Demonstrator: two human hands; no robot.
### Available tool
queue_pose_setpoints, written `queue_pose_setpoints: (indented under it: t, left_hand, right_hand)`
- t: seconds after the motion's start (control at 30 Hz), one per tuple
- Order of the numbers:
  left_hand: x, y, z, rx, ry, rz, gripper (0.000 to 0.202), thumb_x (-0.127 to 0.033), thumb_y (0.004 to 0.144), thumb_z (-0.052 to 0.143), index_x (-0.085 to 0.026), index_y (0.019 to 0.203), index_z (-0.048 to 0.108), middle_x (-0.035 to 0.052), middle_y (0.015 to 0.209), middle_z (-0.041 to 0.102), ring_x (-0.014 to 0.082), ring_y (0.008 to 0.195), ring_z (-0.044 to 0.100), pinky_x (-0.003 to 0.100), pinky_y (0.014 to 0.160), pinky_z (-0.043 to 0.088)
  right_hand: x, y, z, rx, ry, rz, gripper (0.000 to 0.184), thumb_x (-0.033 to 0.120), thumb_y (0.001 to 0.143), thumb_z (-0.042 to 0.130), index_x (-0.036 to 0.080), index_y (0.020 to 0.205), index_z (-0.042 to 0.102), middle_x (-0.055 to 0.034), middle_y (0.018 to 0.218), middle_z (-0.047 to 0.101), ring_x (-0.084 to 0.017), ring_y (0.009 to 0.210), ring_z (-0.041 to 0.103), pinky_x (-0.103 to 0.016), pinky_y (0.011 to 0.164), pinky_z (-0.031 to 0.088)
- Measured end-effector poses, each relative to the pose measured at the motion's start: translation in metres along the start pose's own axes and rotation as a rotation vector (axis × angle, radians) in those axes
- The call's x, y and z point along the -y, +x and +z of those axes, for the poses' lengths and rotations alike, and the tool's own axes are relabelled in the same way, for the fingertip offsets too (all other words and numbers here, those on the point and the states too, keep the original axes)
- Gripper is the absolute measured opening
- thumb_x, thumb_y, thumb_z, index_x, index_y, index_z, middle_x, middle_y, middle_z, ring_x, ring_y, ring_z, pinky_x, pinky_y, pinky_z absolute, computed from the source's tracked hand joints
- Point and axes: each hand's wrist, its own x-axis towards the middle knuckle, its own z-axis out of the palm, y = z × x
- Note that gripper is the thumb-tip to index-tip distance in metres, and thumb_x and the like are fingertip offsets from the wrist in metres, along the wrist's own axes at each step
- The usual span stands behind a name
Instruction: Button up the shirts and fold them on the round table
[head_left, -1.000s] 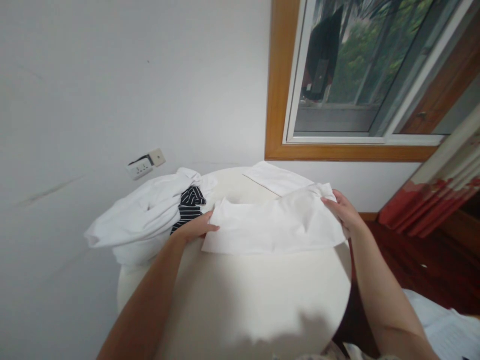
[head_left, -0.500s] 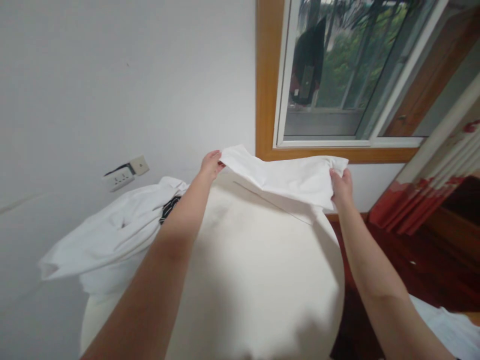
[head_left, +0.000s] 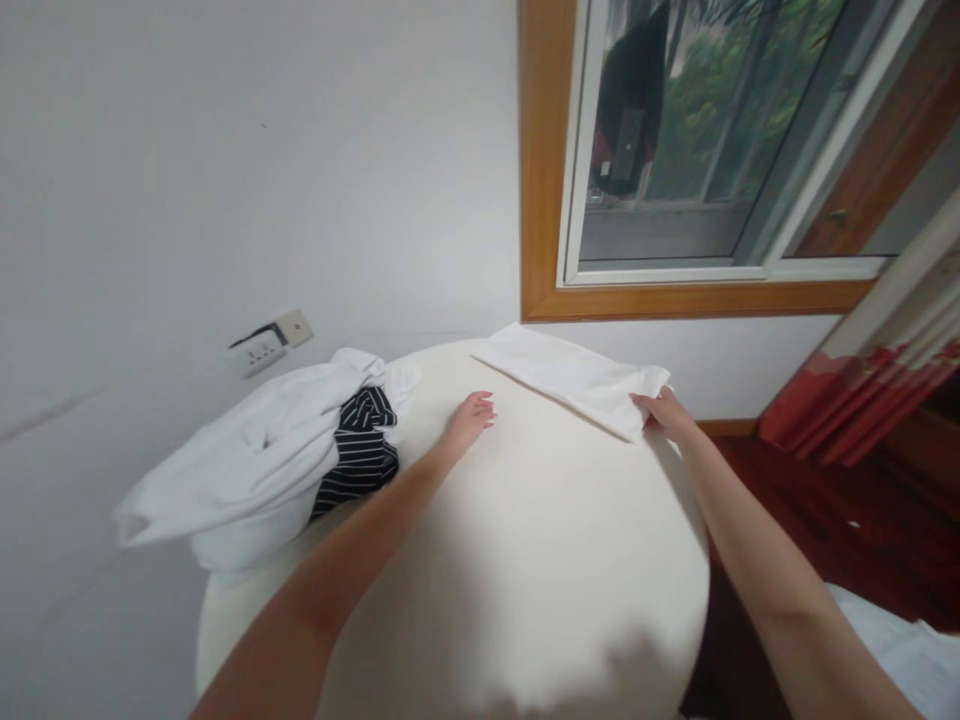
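Note:
A folded white garment (head_left: 570, 372) lies as a long flat strip along the far edge of the round cream table (head_left: 540, 560). Its right end is bunched a little where my right hand (head_left: 664, 412) pinches it between thumb and fingers. My left hand (head_left: 470, 415) is off the cloth, over the table just in front of the strip's left end, fingers loosely apart with nothing in them. What kind of garment the folded cloth is cannot be made out.
On the table's left, white clothes (head_left: 247, 450) and a black-and-white striped cloth (head_left: 364, 440) are heaped against the wall. A socket (head_left: 262, 350) sits above them. Beyond the table are a wood-framed window (head_left: 544, 200), a red-and-cream curtain (head_left: 832, 390) and white fabric (head_left: 900, 640) at lower right.
The garment, held up between both hands before, has come down flat on the table. My left hand has let go and moved nearer to me; my right hand still grips its end.

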Motion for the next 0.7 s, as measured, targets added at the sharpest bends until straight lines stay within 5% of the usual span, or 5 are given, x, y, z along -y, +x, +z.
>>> queue_pose_setpoints:
  t: [0.17,0.33,0.5,0.6,0.7]
  left_hand:
    - [0.002,-0.053,-0.015,0.132,0.232,0.140,0.035,-0.024,0.076,0.059,-0.021,0.111,0.056,0.0081,0.108,0.057,0.0145,0.080,0.061,0.029,0.069,0.052]
    - [-0.022,-0.086,-0.056,0.043,0.716,0.494,0.038,-0.024,0.084,0.049,-0.021,0.122,0.054,0.0107,0.121,0.055,0.0215,0.104,0.056,0.040,0.096,0.045]
    - [-0.057,-0.101,-0.116,-0.422,1.187,0.467,0.032,-0.023,0.086,0.047,-0.020,0.112,0.063,0.0133,0.125,0.054,0.0311,0.124,0.042,0.050,0.106,0.029]
    - [-0.065,-0.112,-0.148,-0.699,1.325,0.372,0.036,-0.028,0.087,0.047,-0.020,0.120,0.060,0.0160,0.134,0.048,0.0360,0.133,0.030,0.060,0.107,0.017]
    - [-0.064,-0.124,-0.173,-0.847,1.395,0.271,0.052,-0.042,0.087,0.047,-0.017,0.133,0.048,0.0212,0.142,0.040,0.0407,0.136,0.023,0.068,0.105,0.009]
  right_hand:
    - [0.002,-0.008,-0.003,-0.016,-0.057,0.093,0.063,0.034,0.058,0.077,0.022,0.111,0.047,-0.0080,0.095,0.066,-0.023,0.075,0.066,-0.034,0.056,0.056]
    - [0.020,-0.021,-0.003,-0.172,-0.587,-0.050,0.098,0.040,0.059,0.078,0.015,0.140,0.029,-0.0221,0.123,0.052,-0.034,0.101,0.061,-0.044,0.074,0.055]
    - [0.068,-0.056,0.022,-0.231,-1.007,-0.230,0.083,0.042,0.079,0.062,0.017,0.148,0.022,-0.0254,0.128,0.043,-0.037,0.104,0.059,-0.048,0.084,0.047]
    - [0.086,-0.081,0.059,-0.037,-1.002,-0.368,0.070,0.043,0.085,0.054,0.020,0.146,0.027,-0.0206,0.124,0.047,-0.032,0.098,0.061,-0.043,0.081,0.048]
    - [0.083,-0.105,0.101,0.230,-0.949,-0.505,0.057,0.038,0.087,0.052,0.023,0.140,0.038,-0.0141,0.119,0.052,-0.026,0.095,0.062,-0.035,0.080,0.047]
